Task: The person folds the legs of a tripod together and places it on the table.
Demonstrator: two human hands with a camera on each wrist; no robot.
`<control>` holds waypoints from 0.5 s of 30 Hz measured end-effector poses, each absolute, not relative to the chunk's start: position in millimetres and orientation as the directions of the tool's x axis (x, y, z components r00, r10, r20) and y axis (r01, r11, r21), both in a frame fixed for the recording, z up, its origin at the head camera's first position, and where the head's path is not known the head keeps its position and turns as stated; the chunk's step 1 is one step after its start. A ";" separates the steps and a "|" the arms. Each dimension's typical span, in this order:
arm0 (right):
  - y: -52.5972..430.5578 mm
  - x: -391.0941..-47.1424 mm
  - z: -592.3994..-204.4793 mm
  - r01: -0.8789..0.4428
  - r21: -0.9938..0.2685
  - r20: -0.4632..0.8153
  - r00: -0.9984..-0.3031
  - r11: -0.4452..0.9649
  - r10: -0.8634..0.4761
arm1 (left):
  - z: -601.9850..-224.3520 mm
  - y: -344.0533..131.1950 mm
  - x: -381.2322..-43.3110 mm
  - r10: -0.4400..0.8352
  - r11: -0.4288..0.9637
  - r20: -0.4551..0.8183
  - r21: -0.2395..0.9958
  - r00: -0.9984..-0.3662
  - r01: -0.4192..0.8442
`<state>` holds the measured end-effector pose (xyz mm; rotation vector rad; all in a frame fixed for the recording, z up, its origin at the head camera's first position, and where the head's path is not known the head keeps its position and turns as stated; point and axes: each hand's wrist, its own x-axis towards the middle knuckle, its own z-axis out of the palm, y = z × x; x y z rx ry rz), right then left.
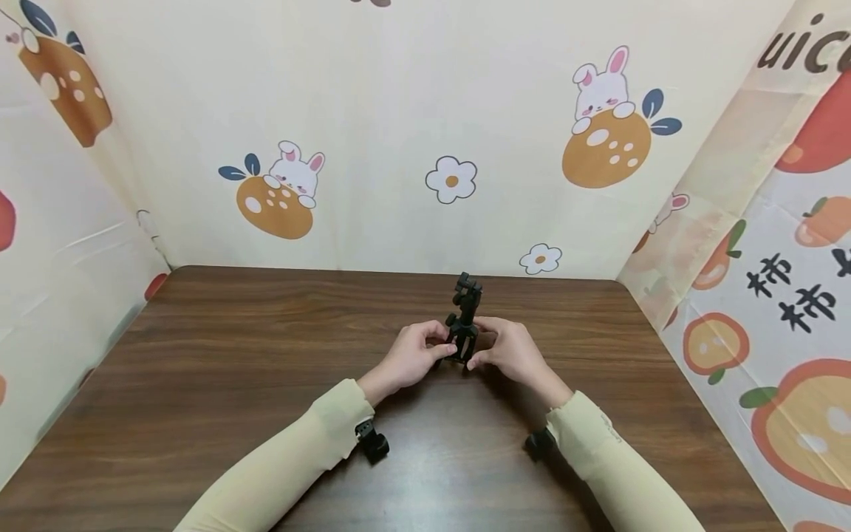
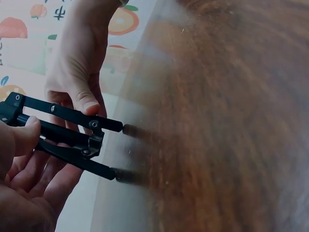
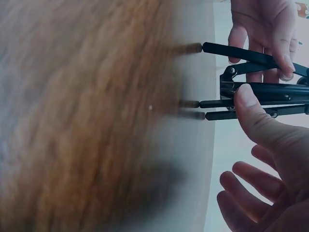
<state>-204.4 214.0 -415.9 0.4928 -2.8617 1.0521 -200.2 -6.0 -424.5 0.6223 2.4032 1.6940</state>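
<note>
A small black tabletop tripod stands upright near the far side of the wooden table, legs down and partly spread. My left hand grips it from the left, its thumb lying on the tripod's lower part. From the right, my right hand holds a leg near the bottom, the thumb pressed against it. In the right wrist view, the tripod legs end in short tips at the tabletop, and several fingers of the right hand are loosely curled away. The tripod partly hides the left fingers.
The brown wood table reaches back to a cream cloth wall printed with rabbits and flowers. Fruit-printed cloth hangs along the right side, and pale cloth along the left. Black devices are strapped at both wrists.
</note>
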 end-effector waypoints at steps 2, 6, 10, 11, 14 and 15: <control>213.5 -206.0 -416.0 -0.332 -0.623 0.164 -0.941 0.708 -0.297 | -423.7 -6.6 -200.2 0.415 0.285 0.125 0.923 -0.901 0.259; 213.2 -208.5 -416.3 -0.372 -0.618 0.174 -0.924 0.693 -0.341 | -423.6 -7.9 -200.7 0.432 0.281 0.129 0.921 -0.892 0.270; 214.7 -208.6 -418.5 -0.412 -0.619 0.171 -0.902 0.669 -0.397 | -424.2 -9.9 -202.3 0.459 0.258 0.123 0.929 -0.880 0.264; 215.2 -208.4 -419.2 -0.415 -0.621 0.165 -0.899 0.665 -0.407 | -424.3 -10.2 -203.0 0.467 0.249 0.124 0.931 -0.876 0.265; 216.3 -207.2 -420.3 -0.400 -0.646 0.135 -0.898 0.650 -0.418 | -423.9 -11.7 -205.1 0.492 0.229 0.131 0.934 -0.861 0.273; 216.5 -206.9 -420.4 -0.394 -0.653 0.125 -0.898 0.647 -0.421 | -423.6 -12.2 -205.7 0.498 0.224 0.136 0.934 -0.857 0.278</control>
